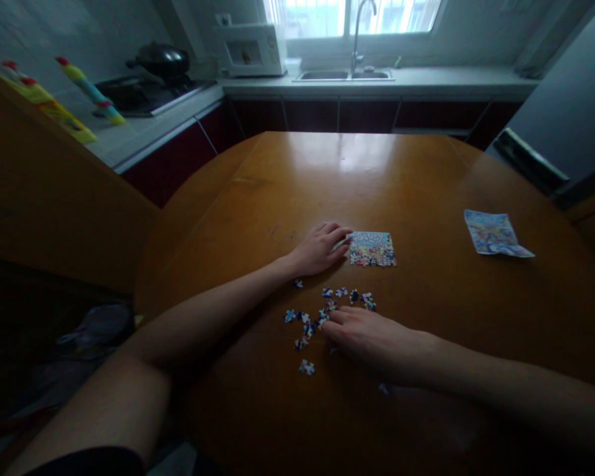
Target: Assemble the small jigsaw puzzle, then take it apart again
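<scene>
A partly assembled jigsaw puzzle (pixel 371 249) lies flat on the wooden table, with a ragged lower edge. Beside its left edge rests my left hand (pixel 321 248), fingers stretched out and fingertips at the puzzle's upper left corner. Closer to me, several loose puzzle pieces (pixel 307 367) are scattered on the wood. My right hand (pixel 364 332) is low over this cluster, its fingers bent together at the pieces. Whether a piece is pinched there is hidden by the fingers. One blue piece (pixel 290 316) lies left of the right hand.
A creased picture sheet (pixel 496 233) lies on the right of the round wooden table (pixel 258 198). Beyond the table are a counter with a sink (pixel 347 75), a microwave (pixel 252 50) and a wok (pixel 162 61) on a stove. Cleaner bottles (pixel 92 92) stand at the left.
</scene>
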`<action>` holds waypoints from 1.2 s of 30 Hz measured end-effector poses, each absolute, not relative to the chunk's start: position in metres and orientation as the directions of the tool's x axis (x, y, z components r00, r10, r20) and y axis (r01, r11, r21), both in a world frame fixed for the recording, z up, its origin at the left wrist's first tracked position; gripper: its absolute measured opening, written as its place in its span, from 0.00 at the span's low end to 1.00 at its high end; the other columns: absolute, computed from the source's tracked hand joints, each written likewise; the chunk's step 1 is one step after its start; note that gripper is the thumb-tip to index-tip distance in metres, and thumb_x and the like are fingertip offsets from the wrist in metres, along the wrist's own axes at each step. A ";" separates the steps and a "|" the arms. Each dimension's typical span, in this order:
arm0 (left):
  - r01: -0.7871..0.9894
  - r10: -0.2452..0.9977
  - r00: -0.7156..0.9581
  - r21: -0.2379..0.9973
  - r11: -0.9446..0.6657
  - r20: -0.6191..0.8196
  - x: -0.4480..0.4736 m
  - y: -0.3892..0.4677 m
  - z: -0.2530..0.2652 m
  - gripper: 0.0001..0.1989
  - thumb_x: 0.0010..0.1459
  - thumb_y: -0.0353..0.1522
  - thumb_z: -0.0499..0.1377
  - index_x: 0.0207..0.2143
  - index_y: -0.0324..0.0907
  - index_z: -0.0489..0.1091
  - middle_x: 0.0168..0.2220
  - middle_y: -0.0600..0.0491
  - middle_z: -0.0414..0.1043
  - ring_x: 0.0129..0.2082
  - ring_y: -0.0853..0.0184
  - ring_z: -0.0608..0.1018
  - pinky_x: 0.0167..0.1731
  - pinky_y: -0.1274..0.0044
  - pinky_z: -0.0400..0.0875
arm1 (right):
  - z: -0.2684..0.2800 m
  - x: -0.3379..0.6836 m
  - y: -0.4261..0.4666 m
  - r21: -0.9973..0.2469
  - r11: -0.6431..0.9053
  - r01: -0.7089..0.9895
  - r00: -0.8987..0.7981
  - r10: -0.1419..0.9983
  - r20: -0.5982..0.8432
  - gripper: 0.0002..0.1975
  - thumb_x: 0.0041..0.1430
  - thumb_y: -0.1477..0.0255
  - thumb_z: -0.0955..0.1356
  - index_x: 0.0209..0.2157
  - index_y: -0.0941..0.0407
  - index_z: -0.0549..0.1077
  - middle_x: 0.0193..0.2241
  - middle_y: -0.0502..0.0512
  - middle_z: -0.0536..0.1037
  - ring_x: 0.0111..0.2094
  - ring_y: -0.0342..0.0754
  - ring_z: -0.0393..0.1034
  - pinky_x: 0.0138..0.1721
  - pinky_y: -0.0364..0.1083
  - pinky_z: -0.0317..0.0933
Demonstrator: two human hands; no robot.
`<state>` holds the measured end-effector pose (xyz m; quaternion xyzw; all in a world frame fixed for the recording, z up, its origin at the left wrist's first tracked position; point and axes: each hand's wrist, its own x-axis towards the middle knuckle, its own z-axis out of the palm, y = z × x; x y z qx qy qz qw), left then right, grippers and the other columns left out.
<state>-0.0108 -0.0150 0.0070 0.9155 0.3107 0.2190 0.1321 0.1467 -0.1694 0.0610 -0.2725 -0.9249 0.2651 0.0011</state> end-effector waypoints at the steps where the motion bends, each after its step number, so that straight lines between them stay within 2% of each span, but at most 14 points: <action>1: 0.509 0.629 0.709 0.385 -0.770 0.320 -0.011 -0.015 0.007 0.16 0.70 0.38 0.52 0.56 0.45 0.67 0.52 0.46 0.70 0.53 0.59 0.71 0.58 0.63 0.66 | 0.060 0.147 -0.170 -0.536 0.680 0.501 -0.845 0.518 -0.133 0.05 0.63 0.80 0.64 0.40 0.59 0.69 0.37 0.58 0.77 0.37 0.49 0.69 0.42 0.48 0.65; 5: 0.467 0.645 0.671 0.469 -0.750 0.365 -0.012 -0.014 0.007 0.14 0.69 0.36 0.54 0.54 0.43 0.69 0.50 0.46 0.71 0.52 0.60 0.73 0.56 0.64 0.69 | 0.058 0.157 -0.162 -0.702 0.554 0.448 -0.814 0.577 -0.065 0.06 0.61 0.82 0.64 0.35 0.57 0.70 0.35 0.55 0.75 0.35 0.45 0.67 0.38 0.44 0.63; 7: 0.435 0.662 0.623 0.519 -0.736 0.417 -0.013 -0.013 0.008 0.13 0.68 0.34 0.55 0.51 0.42 0.71 0.48 0.46 0.72 0.49 0.61 0.74 0.53 0.66 0.71 | 0.057 0.167 -0.148 -0.768 0.496 0.406 -0.753 0.657 0.026 0.05 0.59 0.80 0.65 0.33 0.57 0.71 0.33 0.53 0.74 0.32 0.44 0.66 0.35 0.44 0.63; 10: 0.388 0.662 0.565 0.550 -0.740 0.493 -0.015 -0.013 0.010 0.10 0.67 0.31 0.55 0.46 0.42 0.73 0.43 0.48 0.74 0.45 0.64 0.76 0.47 0.67 0.73 | 0.050 0.185 -0.119 -0.875 0.348 0.337 -0.546 0.829 0.119 0.02 0.60 0.75 0.67 0.32 0.57 0.72 0.28 0.51 0.74 0.30 0.44 0.68 0.33 0.45 0.64; 12: 0.349 0.634 0.565 0.543 -0.764 0.529 -0.016 -0.014 0.012 0.08 0.67 0.31 0.55 0.43 0.42 0.74 0.40 0.49 0.75 0.42 0.64 0.77 0.45 0.68 0.74 | 0.041 0.196 -0.100 -0.950 0.231 0.208 -0.383 0.913 0.138 0.04 0.59 0.70 0.69 0.33 0.57 0.72 0.29 0.52 0.77 0.31 0.45 0.72 0.35 0.46 0.67; 14: 0.313 0.601 0.575 0.529 -0.788 0.555 -0.015 -0.016 0.014 0.08 0.67 0.33 0.56 0.41 0.43 0.75 0.38 0.49 0.76 0.41 0.65 0.77 0.43 0.68 0.75 | 0.030 0.203 -0.087 -0.974 0.200 0.109 -0.186 0.966 0.178 0.07 0.58 0.67 0.71 0.34 0.56 0.72 0.28 0.52 0.78 0.29 0.45 0.73 0.34 0.48 0.69; 16: 0.278 0.567 0.583 0.513 -0.812 0.582 -0.014 -0.018 0.015 0.08 0.68 0.34 0.57 0.41 0.43 0.76 0.38 0.49 0.77 0.40 0.65 0.77 0.43 0.68 0.75 | 0.021 0.207 -0.080 -0.971 0.219 0.093 -0.075 0.974 0.213 0.09 0.57 0.66 0.73 0.34 0.57 0.74 0.27 0.52 0.79 0.29 0.45 0.73 0.34 0.48 0.69; 21: 0.165 0.457 0.612 0.461 -0.872 0.645 -0.013 -0.021 0.015 0.09 0.66 0.36 0.61 0.46 0.44 0.76 0.39 0.49 0.78 0.41 0.66 0.77 0.42 0.70 0.76 | 0.011 0.208 -0.081 -0.913 0.332 0.236 -0.138 0.942 0.306 0.08 0.59 0.66 0.72 0.35 0.57 0.79 0.32 0.55 0.80 0.33 0.48 0.73 0.37 0.50 0.68; 26: 0.045 0.376 0.639 0.455 -0.889 0.671 -0.013 -0.022 0.011 0.06 0.64 0.33 0.63 0.43 0.43 0.78 0.37 0.49 0.80 0.38 0.67 0.79 0.39 0.73 0.77 | 0.013 0.206 -0.084 -0.862 0.372 0.344 -0.177 0.927 0.330 0.07 0.58 0.66 0.73 0.31 0.55 0.81 0.27 0.55 0.78 0.29 0.47 0.69 0.30 0.48 0.63; 30: 0.037 0.372 0.650 0.462 -0.886 0.662 -0.012 -0.023 0.011 0.04 0.64 0.32 0.64 0.39 0.42 0.78 0.34 0.50 0.80 0.35 0.68 0.80 0.36 0.74 0.77 | 0.012 0.206 -0.085 -0.873 0.401 0.278 -0.202 0.913 0.355 0.06 0.58 0.67 0.73 0.31 0.54 0.81 0.31 0.56 0.80 0.33 0.49 0.72 0.35 0.50 0.66; 33: 0.058 0.358 0.663 0.432 -0.900 0.657 -0.012 -0.024 0.013 0.04 0.63 0.33 0.64 0.37 0.42 0.78 0.33 0.51 0.80 0.34 0.68 0.80 0.37 0.74 0.76 | 0.011 0.205 -0.086 -0.922 0.340 0.186 -0.209 0.930 0.301 0.05 0.57 0.67 0.73 0.35 0.54 0.80 0.31 0.55 0.81 0.33 0.49 0.74 0.37 0.51 0.69; 36: 0.070 0.356 0.657 0.417 -0.906 0.664 -0.013 -0.023 0.014 0.06 0.63 0.33 0.65 0.40 0.41 0.77 0.35 0.50 0.80 0.36 0.67 0.80 0.38 0.74 0.75 | 0.011 0.203 -0.087 -0.970 0.233 0.065 -0.189 0.958 0.217 0.13 0.54 0.68 0.75 0.41 0.54 0.76 0.30 0.51 0.80 0.31 0.46 0.74 0.35 0.49 0.69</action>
